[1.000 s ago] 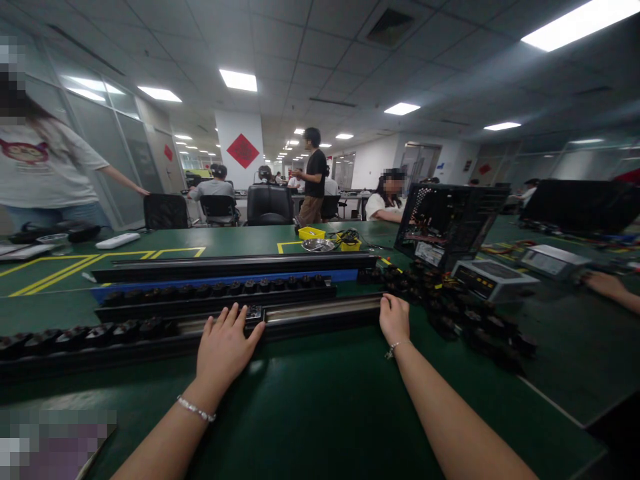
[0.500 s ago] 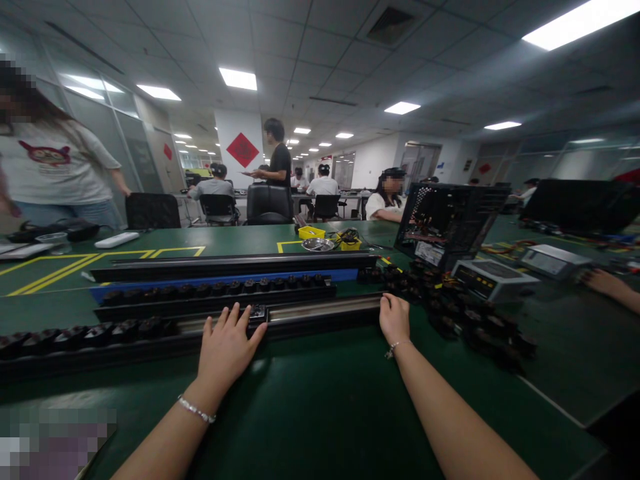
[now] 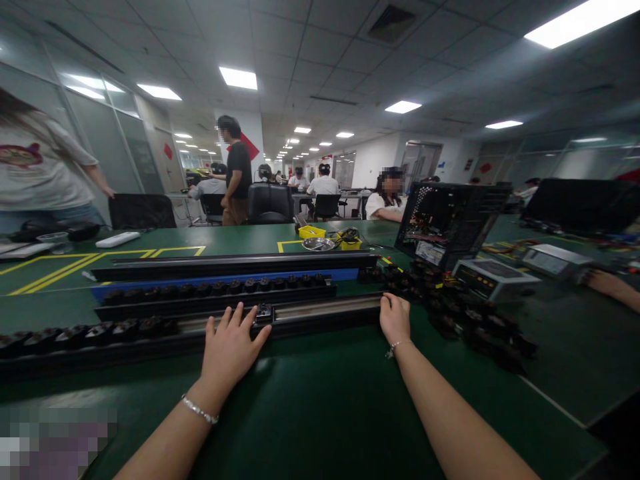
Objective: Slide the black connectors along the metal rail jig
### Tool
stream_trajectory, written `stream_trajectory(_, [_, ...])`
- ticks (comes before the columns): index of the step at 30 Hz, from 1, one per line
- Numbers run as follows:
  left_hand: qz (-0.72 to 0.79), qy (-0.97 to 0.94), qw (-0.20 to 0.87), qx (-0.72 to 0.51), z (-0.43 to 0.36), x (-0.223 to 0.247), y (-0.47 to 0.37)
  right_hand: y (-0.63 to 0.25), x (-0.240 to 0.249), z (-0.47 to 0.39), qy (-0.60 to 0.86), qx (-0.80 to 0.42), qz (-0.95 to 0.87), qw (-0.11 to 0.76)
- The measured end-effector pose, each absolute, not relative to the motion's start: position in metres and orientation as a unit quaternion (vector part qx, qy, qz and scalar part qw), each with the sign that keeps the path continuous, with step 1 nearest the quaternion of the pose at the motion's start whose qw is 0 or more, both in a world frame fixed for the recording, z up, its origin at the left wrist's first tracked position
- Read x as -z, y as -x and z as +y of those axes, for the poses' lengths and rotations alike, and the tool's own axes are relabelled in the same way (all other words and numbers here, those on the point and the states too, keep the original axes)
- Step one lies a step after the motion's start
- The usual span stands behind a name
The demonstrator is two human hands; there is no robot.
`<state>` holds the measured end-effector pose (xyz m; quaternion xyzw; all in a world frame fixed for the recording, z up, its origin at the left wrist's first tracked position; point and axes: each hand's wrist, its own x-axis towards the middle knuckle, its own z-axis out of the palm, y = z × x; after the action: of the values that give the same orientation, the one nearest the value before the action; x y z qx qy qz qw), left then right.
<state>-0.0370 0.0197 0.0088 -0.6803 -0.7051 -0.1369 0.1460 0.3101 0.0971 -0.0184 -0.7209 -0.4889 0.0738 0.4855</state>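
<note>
A long black rail [image 3: 327,311] with a pale metal channel lies across the green table. My left hand [image 3: 231,347] rests on it with fingers spread, the fingertips beside a small black block [image 3: 264,311] seated in the channel. At the rail's right end, my right hand [image 3: 395,317] is closed on the edge, its thumb and fingers pinched there. Several round black parts [image 3: 103,331] sit in the rail left of my left hand. Behind lies another black rail [image 3: 240,305] holding a row of similar parts [image 3: 220,289].
Loose black parts [image 3: 450,303] lie right of the rail, near a power supply box [image 3: 495,279] and an open computer case [image 3: 445,223]. Farther back are a yellow tray [image 3: 311,232] and a metal dish [image 3: 319,245]. Another person's hand [image 3: 603,282] is at far right.
My left hand has slid slightly right along the rail, and the small block has shifted right too. My right hand stays put. In the background, a standing person has moved left.
</note>
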Motion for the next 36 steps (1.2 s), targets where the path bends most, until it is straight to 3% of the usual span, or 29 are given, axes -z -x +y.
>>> stream_trajectory(36, [-0.645,0.73,0.15,0.171,0.018,-0.002,0.029,-0.302,0.004,0.088,0.765,-0.084,-0.469,0.433])
